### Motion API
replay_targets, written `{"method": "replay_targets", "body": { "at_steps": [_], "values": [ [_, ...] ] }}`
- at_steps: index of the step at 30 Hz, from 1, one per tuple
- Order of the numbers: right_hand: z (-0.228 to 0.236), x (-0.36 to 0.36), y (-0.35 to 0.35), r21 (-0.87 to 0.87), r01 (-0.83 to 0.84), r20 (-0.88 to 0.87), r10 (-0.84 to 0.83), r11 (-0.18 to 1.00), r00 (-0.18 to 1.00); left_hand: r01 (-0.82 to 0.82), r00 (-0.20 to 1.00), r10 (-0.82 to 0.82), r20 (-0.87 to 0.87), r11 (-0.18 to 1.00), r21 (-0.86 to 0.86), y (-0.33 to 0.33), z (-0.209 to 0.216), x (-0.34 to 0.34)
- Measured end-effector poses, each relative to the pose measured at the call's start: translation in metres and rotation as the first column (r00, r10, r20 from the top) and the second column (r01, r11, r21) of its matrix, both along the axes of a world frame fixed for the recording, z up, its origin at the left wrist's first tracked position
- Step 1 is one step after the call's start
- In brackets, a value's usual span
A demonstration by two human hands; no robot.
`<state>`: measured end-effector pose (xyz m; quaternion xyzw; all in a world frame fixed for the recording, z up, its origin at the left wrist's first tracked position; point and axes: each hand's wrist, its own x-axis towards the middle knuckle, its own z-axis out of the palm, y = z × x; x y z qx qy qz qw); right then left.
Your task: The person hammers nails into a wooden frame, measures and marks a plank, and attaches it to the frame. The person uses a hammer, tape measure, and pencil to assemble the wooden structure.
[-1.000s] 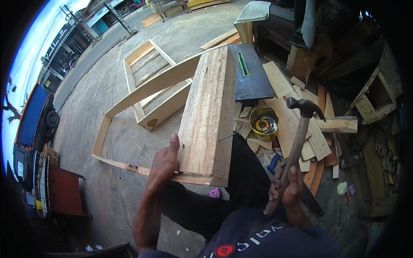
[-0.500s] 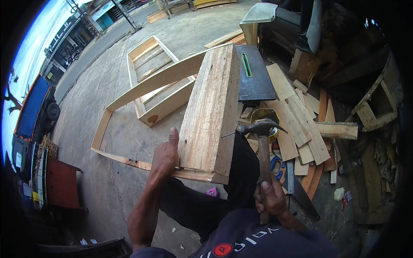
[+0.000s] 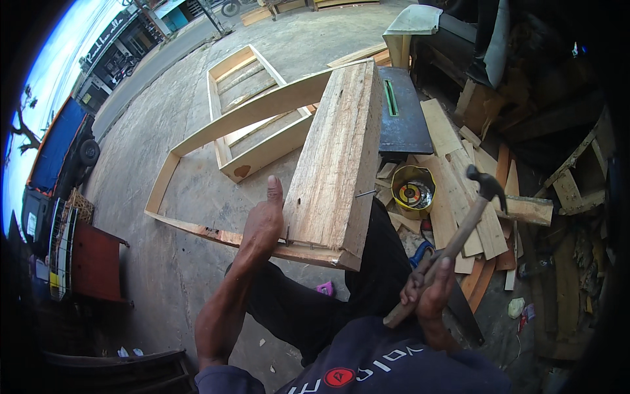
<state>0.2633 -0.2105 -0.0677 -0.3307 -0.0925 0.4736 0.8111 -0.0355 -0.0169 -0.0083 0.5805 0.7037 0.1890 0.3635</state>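
Observation:
My left hand [image 3: 264, 226] grips the near corner of a light wooden frame [image 3: 220, 128], thumb pointing up and fingers mostly hidden behind the wood. Beside it, a thick rough-sawn wooden block [image 3: 331, 154] lies along the frame's right side, over my leg. A nail [image 3: 365, 193] sticks out of the block's right face. My right hand [image 3: 430, 289] is closed round the wooden handle of a claw hammer [image 3: 462, 233]. The hammer's head is raised to the right, apart from the nail. More nails show at the block's near end.
A second wooden frame [image 3: 262, 151] lies on the concrete beyond. To the right are a dark table saw top [image 3: 400, 115], a yellow bucket [image 3: 415, 209] and piled boards [image 3: 476, 210]. A red cart [image 3: 98, 262] and a blue-covered truck [image 3: 58, 146] stand at left.
The hammer has swung right, away from the nail, and its head now tilts outward. The yellow bucket is now uncovered. My left hand keeps its hold; the whole view has shifted slightly.

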Motion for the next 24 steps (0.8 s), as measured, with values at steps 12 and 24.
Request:
{"method": "replay_targets", "body": {
  "at_steps": [12,24],
  "values": [
    [0.01,-0.025,-0.007,-0.194,-0.199,0.318,0.254,0.961,0.914,0.029,0.992,-0.026,0.121,0.999,-0.02,0.01,-0.002,0.001],
    [0.01,-0.019,0.003,-0.147,-0.054,0.126,0.073,0.988,0.989,0.038,0.998,-0.038,-0.04,0.999,0.018,0.001,0.021,0.011]
  ]
}}
